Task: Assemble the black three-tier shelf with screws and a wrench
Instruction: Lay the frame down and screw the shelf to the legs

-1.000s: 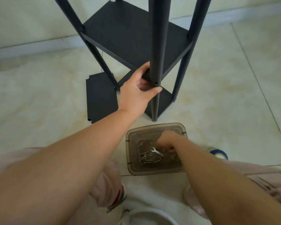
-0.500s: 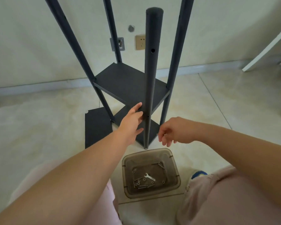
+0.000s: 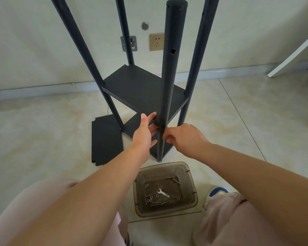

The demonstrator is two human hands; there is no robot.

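Screw-starting step at near black tubular steel post [image 3: 167,82]: left hand [image 3: 146,128] open, bracing the matte black middle shelf panel [image 3: 140,89] corner; right hand [image 3: 183,137] pinched closed beside it (contents hidden, likely a screw); next needs hole alignment, then the small silver wrench [image 3: 163,193] below.

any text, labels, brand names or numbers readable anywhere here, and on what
None can be read.
Wall socket: only slot holes, no print visible.
Wrench in the plastic box: too small to show any marking.
Shelf posts and panels: plain black.

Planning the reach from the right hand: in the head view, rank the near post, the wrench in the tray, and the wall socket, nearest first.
From the right hand:
1. Near post, at its fingers.
2. Wrench, in the tray below.
3. Wall socket, on the far wall.
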